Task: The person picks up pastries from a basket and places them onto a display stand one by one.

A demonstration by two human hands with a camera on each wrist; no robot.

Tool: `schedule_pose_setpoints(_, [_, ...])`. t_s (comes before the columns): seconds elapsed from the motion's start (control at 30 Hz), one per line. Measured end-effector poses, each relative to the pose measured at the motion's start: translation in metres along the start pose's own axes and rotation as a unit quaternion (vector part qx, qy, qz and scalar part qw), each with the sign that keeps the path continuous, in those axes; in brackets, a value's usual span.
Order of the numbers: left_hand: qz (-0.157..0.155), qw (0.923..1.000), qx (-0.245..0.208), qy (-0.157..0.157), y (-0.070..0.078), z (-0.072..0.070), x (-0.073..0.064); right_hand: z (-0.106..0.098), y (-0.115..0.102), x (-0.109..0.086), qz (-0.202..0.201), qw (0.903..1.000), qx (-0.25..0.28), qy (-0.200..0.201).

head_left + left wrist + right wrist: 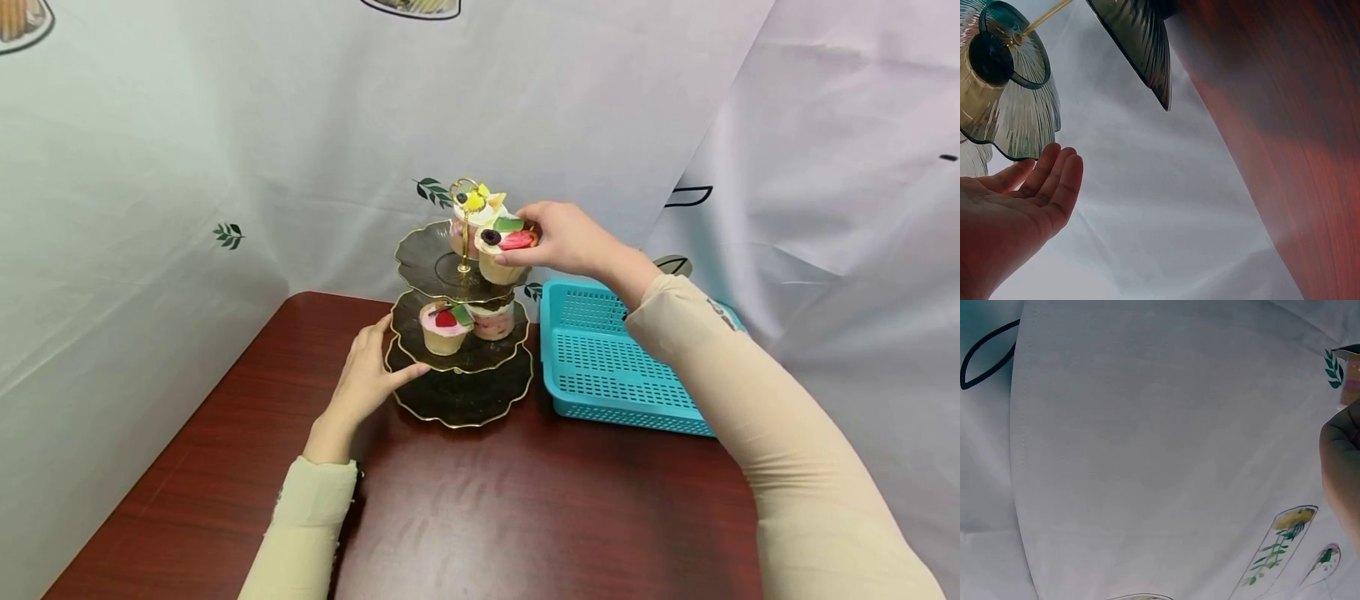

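A three-tiered cake stand [461, 398] with wavy gold rims stands on the table. My right hand [566, 240] holds a cupcake [497, 268] topped with a strawberry, a dark berry and a green leaf, over the right side of the top tier. Behind it on that tier is a dessert cup [459, 240] with yellow fruit. The middle tier carries a raspberry-topped cupcake [442, 342] and a clear pink dessert cup [495, 325]. With thumb and fingers spread, my left hand [362, 379] touches the middle tier's left edge; the left wrist view shows its fingertips [1054, 150] right at a rim.
Right of the stand, a turquoise perforated basket [592, 408] sits on the dark red table [555, 517], partly covered by my right forearm. A white printed cloth [315, 125] hangs behind the table and along its left side.
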State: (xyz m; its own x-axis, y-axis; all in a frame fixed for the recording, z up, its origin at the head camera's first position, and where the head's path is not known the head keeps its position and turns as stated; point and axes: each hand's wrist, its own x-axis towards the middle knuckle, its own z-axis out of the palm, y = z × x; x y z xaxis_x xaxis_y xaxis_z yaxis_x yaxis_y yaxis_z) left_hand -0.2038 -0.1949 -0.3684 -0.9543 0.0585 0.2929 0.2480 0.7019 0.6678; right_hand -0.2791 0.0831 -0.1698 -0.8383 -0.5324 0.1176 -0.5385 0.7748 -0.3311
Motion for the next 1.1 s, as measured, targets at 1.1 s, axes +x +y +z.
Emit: schedule_pose_setpoints(1.1, [0.005,1.0,0.002,0.003,0.001,0.002,-0.001,0.021,-0.018,0.003,0.003,0.9995,0.013,0.028])
